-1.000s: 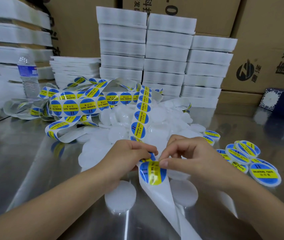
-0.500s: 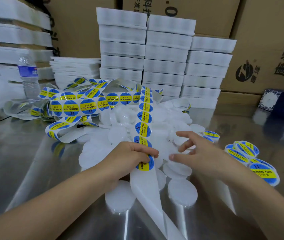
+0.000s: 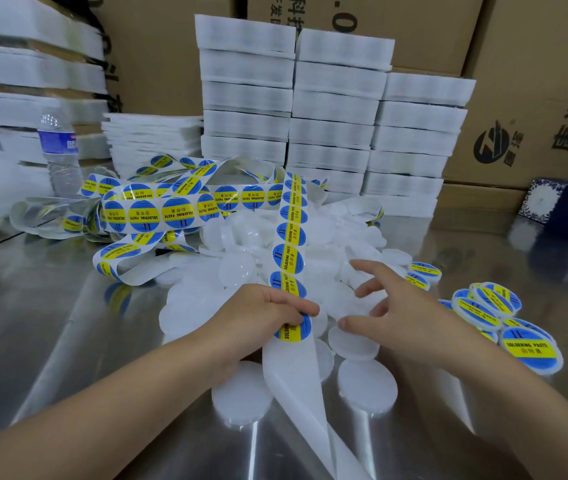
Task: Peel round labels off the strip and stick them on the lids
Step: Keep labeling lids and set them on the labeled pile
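Note:
A long strip (image 3: 289, 244) of round blue-and-yellow labels runs from a tangled heap at the left down to my left hand (image 3: 265, 317), which grips it just above the lowest label (image 3: 294, 329). Bare white backing (image 3: 296, 382) trails down from there toward me. My right hand (image 3: 389, 313) hovers with fingers spread over the pile of plain white lids (image 3: 241, 268), holding nothing. Several labelled lids (image 3: 493, 306) lie in a cluster at the right.
The work surface is a shiny metal table (image 3: 50, 323). Stacks of white foam trays (image 3: 334, 109) and cardboard boxes (image 3: 535, 81) stand behind the pile. A water bottle (image 3: 62, 154) stands at the back left. A dark patterned box (image 3: 566, 209) sits at the far right.
One second ago both hands pinched a label on the strip. My right hand has let go and moved out to the right over the white lids. My left hand still holds the strip.

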Demonstrator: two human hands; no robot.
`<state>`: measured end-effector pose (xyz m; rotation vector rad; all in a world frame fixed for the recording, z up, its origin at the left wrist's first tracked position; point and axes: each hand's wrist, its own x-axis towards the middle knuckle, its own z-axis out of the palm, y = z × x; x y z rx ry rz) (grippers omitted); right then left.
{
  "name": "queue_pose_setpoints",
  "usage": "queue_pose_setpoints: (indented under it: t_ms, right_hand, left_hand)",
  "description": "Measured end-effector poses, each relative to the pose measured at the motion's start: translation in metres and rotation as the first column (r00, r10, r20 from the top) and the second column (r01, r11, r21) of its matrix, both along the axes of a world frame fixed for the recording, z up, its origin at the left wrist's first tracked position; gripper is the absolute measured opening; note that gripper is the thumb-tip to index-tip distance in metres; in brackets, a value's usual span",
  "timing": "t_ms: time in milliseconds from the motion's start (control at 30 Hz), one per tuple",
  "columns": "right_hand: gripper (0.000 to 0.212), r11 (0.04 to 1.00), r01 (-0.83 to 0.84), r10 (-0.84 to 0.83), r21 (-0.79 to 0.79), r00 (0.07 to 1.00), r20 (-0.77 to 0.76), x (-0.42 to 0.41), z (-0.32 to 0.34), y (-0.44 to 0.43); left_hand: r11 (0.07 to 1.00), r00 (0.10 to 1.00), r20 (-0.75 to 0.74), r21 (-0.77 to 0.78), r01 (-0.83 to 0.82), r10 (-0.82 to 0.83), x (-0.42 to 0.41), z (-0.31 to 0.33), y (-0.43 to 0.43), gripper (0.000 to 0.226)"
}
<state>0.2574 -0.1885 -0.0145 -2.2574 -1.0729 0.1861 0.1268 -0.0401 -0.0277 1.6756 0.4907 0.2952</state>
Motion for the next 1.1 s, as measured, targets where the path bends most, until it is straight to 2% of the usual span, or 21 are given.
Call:
queue_pose_setpoints:
  t_ms: [133,167,300,400,500,667,733,800,900,1000,1100]
  right_hand:
    - [0.069,0.964,-0.052,0.124,0.26,0.955,-0.269,-0.006,0.006,0.002]
    - [0.069,0.949,-0.076,0.169,0.305,0.941,-0.292,-0.007,0.006,0.002]
    - [0.073,0.9,-0.18,0.236,0.398,0.967,-0.095,-0.012,0.003,0.005]
    - [0.081,0.882,-0.222,0.234,0.415,0.972,0.021,-0.015,0.0,0.005]
    - [0.084,0.881,-0.256,0.222,0.397,0.966,0.131,-0.018,-0.001,0.004]
    - [0.082,0.906,-0.298,0.212,0.301,0.934,0.289,-0.02,0.0,0.003]
    - [0.08,0.907,-0.303,0.217,0.294,0.932,0.291,-0.02,0.001,0.003]
    - [0.076,0.891,-0.296,0.204,0.345,0.939,0.278,-0.021,0.002,0.002]
    - [0.054,0.823,-0.248,0.156,0.51,0.964,0.217,-0.024,0.008,0.001]
    - [0.028,0.729,-0.149,0.18,0.668,0.983,0.023,-0.022,0.017,-0.001]
    - [0.011,0.705,-0.043,0.272,0.708,0.938,-0.215,-0.018,0.024,-0.002]
  left_hand:
    - [1.0,1.0,0.005,0.029,-0.007,0.006,0.0,0.001,-0.001,0.036]
    - [0.999,1.0,0.01,0.036,-0.004,0.004,0.0,0.001,-0.001,0.035]
    - [0.998,1.0,-0.004,-0.053,-0.024,0.024,0.0,0.001,-0.002,0.015]
    - [0.997,1.0,0.002,-0.08,0.003,-0.003,0.001,0.001,-0.001,0.028]
    - [0.997,0.999,0.022,-0.069,0.033,-0.031,0.001,0.003,-0.001,0.036]
    - [0.999,0.999,0.019,-0.036,0.033,-0.033,-0.002,0.004,-0.003,0.018]
    - [0.999,1.0,0.018,-0.045,0.008,-0.007,-0.002,0.004,-0.004,0.016]
    - [0.999,1.0,0.016,-0.052,-0.009,0.01,-0.001,0.004,-0.003,0.015]
    - [0.998,1.0,0.021,-0.06,-0.02,0.021,0.001,0.002,-0.002,0.017]
    - [0.995,0.998,0.032,-0.091,-0.048,0.051,0.002,0.0,-0.001,0.018]
    - [0.989,0.997,0.046,-0.134,-0.057,0.063,0.001,0.001,-0.002,0.017]
